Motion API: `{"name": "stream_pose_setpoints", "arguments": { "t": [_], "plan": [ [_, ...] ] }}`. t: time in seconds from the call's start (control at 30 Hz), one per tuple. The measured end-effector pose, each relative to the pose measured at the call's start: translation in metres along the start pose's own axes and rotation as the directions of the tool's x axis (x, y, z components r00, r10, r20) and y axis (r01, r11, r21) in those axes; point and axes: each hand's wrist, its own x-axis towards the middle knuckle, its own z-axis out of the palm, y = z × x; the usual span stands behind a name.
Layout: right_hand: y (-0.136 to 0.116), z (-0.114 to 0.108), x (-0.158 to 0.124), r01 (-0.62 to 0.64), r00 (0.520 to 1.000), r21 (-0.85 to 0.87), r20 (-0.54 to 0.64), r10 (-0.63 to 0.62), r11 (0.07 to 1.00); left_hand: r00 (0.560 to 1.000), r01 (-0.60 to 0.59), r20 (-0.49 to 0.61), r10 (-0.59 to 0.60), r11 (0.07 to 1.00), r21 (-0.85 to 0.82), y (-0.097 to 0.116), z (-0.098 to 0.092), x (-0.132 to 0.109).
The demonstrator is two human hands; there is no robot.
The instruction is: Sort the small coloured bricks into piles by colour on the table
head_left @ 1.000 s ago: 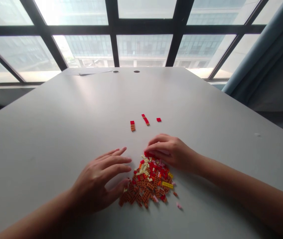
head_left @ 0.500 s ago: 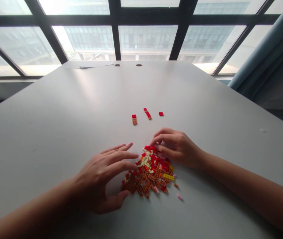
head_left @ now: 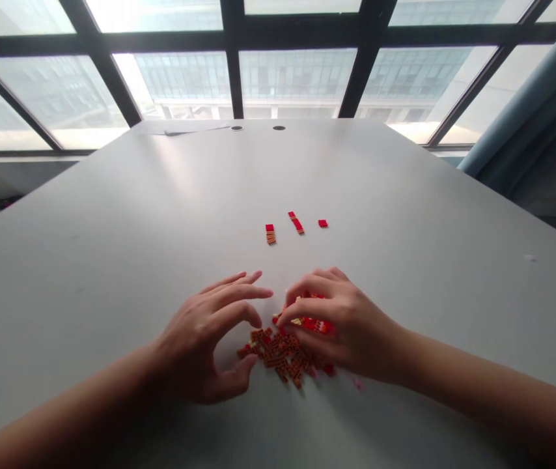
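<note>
A pile of small toy building bricks [head_left: 285, 355], mostly brown with red, cream and orange ones, lies on the white table between my hands. My left hand [head_left: 209, 335] is at the pile's left edge, fingers stretched and thumb apart from the index finger, with nothing held. Over the right part of the pile is my right hand [head_left: 344, 319]. Its thumb and index fingertips come together among the bricks. What they pinch is too small to make out, and this hand covers much of the pile's right side.
Beyond the pile lie a red-and-brown brick strip [head_left: 271, 234], a longer mostly red strip [head_left: 296, 223] and a small red brick piece [head_left: 323, 223]. The white table [head_left: 161, 195] reaches back to the windows. A blue curtain [head_left: 517, 111] hangs at the right.
My right hand has moved from the pile's far edge nearer to me and left, over the bricks. My left hand has stayed almost in place, its index finger curling more. The view shifted slightly.
</note>
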Motion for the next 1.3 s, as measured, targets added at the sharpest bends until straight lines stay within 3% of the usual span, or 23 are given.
{"name": "stream_pose_setpoints", "arguments": {
  "t": [0.1,0.3,0.5,0.77,1.13,1.23,1.3],
  "plan": [
    [-0.010,0.003,0.000,0.005,0.998,-0.061,0.063,-0.001,0.998,0.999,0.034,-0.029,-0.035,0.999,-0.033,0.002,-0.002,0.000],
    [-0.009,0.001,-0.003,-0.036,0.989,-0.108,0.140,0.051,0.993,0.999,0.051,0.015,-0.051,0.998,0.027,0.001,0.001,0.000],
    [-0.010,-0.003,-0.003,-0.096,0.982,-0.172,0.142,0.121,0.980,0.997,0.074,0.006,-0.075,0.997,0.030,0.000,0.003,-0.001],
    [-0.007,-0.003,-0.001,-0.049,0.990,-0.119,0.125,0.064,0.992,0.991,0.134,0.027,-0.134,0.991,0.009,-0.003,0.002,0.000],
    [-0.014,0.004,0.000,-0.045,0.998,-0.155,0.046,0.053,0.987,0.988,0.154,0.006,-0.154,0.988,0.025,-0.003,0.004,0.000],
    [0.002,-0.007,0.005,-0.061,0.998,-0.203,0.001,0.063,0.977,0.989,0.144,0.009,-0.145,0.989,0.025,-0.004,0.004,0.000],
    [0.024,-0.015,0.010,-0.126,0.990,-0.288,-0.094,0.103,0.949,0.991,0.137,0.009,-0.137,0.990,0.026,-0.005,0.005,0.000]
  ]
}}
